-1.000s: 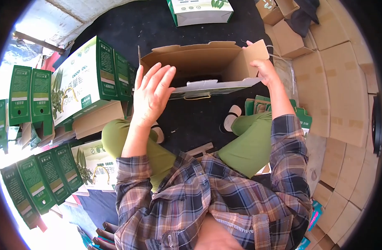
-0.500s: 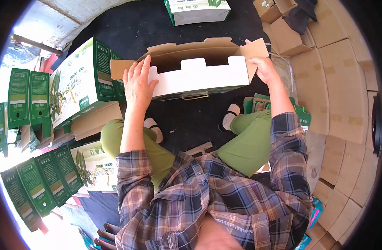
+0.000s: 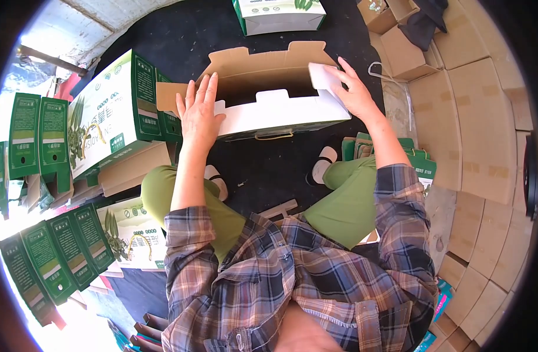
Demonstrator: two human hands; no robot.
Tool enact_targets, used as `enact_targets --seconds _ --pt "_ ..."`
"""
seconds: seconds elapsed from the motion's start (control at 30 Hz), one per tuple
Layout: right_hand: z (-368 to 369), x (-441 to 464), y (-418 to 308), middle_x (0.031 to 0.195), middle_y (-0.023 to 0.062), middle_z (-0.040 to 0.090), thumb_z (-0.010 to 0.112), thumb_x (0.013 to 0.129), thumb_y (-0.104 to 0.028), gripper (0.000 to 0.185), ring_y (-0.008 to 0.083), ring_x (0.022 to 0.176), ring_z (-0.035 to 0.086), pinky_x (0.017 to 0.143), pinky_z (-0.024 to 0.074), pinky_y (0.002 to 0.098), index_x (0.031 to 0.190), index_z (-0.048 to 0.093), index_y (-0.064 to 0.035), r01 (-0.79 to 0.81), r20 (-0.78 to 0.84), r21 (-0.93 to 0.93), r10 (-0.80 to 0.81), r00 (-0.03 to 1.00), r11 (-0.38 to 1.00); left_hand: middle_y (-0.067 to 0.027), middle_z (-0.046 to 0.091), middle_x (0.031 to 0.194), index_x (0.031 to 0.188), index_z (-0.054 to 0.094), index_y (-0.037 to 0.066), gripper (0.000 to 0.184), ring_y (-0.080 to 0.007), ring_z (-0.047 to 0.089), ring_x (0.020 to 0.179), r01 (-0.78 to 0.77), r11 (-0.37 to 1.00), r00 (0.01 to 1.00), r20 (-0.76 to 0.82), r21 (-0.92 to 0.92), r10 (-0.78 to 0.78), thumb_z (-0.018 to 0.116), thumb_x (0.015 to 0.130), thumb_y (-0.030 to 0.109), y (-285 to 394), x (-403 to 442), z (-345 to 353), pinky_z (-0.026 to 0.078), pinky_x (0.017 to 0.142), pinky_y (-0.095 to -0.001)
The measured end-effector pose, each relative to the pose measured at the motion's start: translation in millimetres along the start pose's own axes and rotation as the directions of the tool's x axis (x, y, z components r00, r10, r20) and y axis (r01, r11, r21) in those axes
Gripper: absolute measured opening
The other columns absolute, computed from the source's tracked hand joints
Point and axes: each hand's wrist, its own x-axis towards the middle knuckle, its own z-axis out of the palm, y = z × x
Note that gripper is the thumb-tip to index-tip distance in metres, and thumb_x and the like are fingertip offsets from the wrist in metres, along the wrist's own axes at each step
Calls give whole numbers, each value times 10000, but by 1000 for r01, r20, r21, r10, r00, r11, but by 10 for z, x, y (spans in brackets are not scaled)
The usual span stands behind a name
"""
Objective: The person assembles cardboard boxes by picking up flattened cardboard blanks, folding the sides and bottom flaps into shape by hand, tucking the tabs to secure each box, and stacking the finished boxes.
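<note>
A carton (image 3: 286, 110) with a white outside and brown inside stands open-topped in front of me, a yellow cord handle (image 3: 274, 135) on its near face. My left hand (image 3: 199, 117) lies with fingers stretched over its left end, beside a brown side flap (image 3: 170, 95) that sticks outward. At the other end my right hand (image 3: 355, 94) presses the right side flap (image 3: 323, 77) inward, fingers extended against it. The tabbed far flap (image 3: 269, 61) leans up and away. The carton's inside is mostly in shadow.
Finished-looking green and white cartons (image 3: 104, 117) stand at the left, with folded green ones (image 3: 58, 252) below. Another carton (image 3: 280, 17) sits on the black floor cloth (image 3: 181, 41) ahead. Brown boxes (image 3: 486, 123) are stacked along the right.
My right hand has moved up and inward, folding the right flap from pointing outward to over the opening. The far flap stands higher. My left hand stays at the left end.
</note>
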Motion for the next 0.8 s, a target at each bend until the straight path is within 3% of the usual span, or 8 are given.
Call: enact_targets --seconds 0.2,0.33,0.4,0.43,0.53,0.6,0.7,0.8 --pt "56 -13 -184 1477 119 280 619 800 -58 704 354 1203 456 1005 402 409 1402 358 -311 -21 27 -252 29 999 968 -38 364 1443 1429 314 202 911 -287 262 1367 19 998 998 -58 53 -16 787 654 125 66 -56 -89 131 1106 -549" --pt "52 8 -231 1468 112 288 626 789 -32 792 350 1201 456 1003 407 419 1434 275 -328 -37 13 -265 42 999 964 -80 278 1471 1404 358 170 902 -334 211 1368 117 992 935 -341 47 -94 813 626 150 112 -117 -161 150 1101 -531" --pt "50 23 -241 1452 114 309 640 783 -34 843 352 1198 456 1000 409 426 1447 222 -342 -62 14 -269 69 998 961 -120 257 1467 1409 344 130 870 -347 201 1355 22 972 821 -551 -235 -152 794 664 116 52 -110 -145 182 1097 -513" --pt "55 30 -238 1452 114 309 640 783 -34 843 352 1198 456 1000 409 426 1447 222 -342 -63 14 -267 69 998 962 -158 298 1435 1399 345 83 822 -347 361 1264 -27 927 793 -573 -375 -209 769 695 76 84 -117 -163 322 1037 -449" --pt "65 39 -237 1444 115 319 657 770 -30 872 354 1185 467 996 413 426 1456 201 -315 -67 5 -286 71 997 956 -152 402 1373 1373 378 70 752 -320 526 1109 -54 643 885 -334 -764 -323 750 720 61 40 -138 -54 436 926 -382" --pt "62 39 -237 1437 114 327 669 762 -28 892 350 1187 468 1001 410 418 1463 182 -285 -43 -25 -243 38 999 969 -110 632 1076 1305 468 61 556 -255 608 971 33 800 943 -248 -599 -224 683 793 94 34 -166 13 480 833 -330" --pt "68 41 -233 1414 111 358 679 751 -26 838 339 1192 469 1007 404 406 1440 252 -234 -63 -43 -232 54 998 971 -116 654 981 1263 504 73 426 -265 631 892 52 921 978 -169 -386 -126 609 856 145 16 -155 99 489 784 -332" --pt "45 34 -147 1386 105 393 679 749 -31 677 327 1196 471 1009 399 392 1350 413 -191 3 -33 -152 -9 999 988 -122 657 940 1227 523 61 362 -260 645 824 203 759 933 -113 -618 -342 575 874 122 -63 -91 162 497 756 -339"
